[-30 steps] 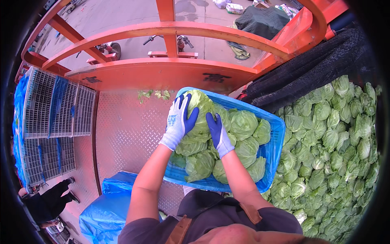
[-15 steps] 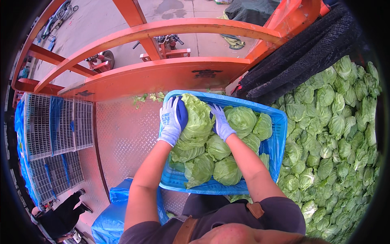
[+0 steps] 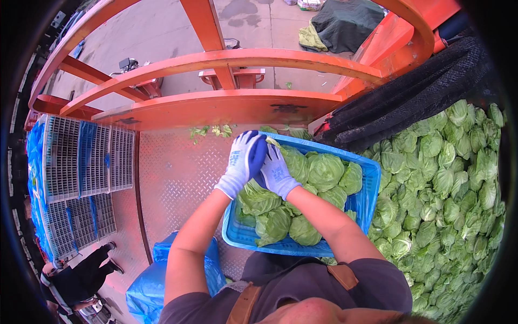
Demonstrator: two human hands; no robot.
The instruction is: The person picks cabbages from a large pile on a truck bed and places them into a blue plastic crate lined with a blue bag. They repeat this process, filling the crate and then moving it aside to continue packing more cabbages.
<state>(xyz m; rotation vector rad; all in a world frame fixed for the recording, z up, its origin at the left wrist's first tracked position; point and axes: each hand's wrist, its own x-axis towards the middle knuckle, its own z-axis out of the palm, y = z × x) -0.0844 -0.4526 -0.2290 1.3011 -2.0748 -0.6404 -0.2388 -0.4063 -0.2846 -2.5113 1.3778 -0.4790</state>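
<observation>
A blue plastic crate (image 3: pixel 369 189) in front of me holds several green cabbages (image 3: pixel 325 171). Over its far left corner, both my hands, in pale gloves with blue palms, are together. My left hand (image 3: pixel 242 163) has its fingers curled in, the blue palm side facing the other glove. Against it sits my right hand (image 3: pixel 276 173), fingers bent and pressed together. A pale bit of leaf (image 3: pixel 273 142) shows beside the fingertips. What lies between the gloves is hidden. A cabbage (image 3: pixel 295 163) lies in the crate just right of my right hand.
Many loose cabbages (image 3: pixel 442 189) are heaped on the right, below dark netting (image 3: pixel 410 94). An orange metal rail (image 3: pixel 216 110) bounds the far side. White slatted crates (image 3: pixel 91 156) are stacked left, near a person in black (image 3: pixel 81 281). A blue plastic bag (image 3: pixel 148 291) lies near my left arm.
My hands were apart, on either side of a large cabbage; now they are together at the crate's far left corner. The view has shifted slightly, so the scene sits a little differently.
</observation>
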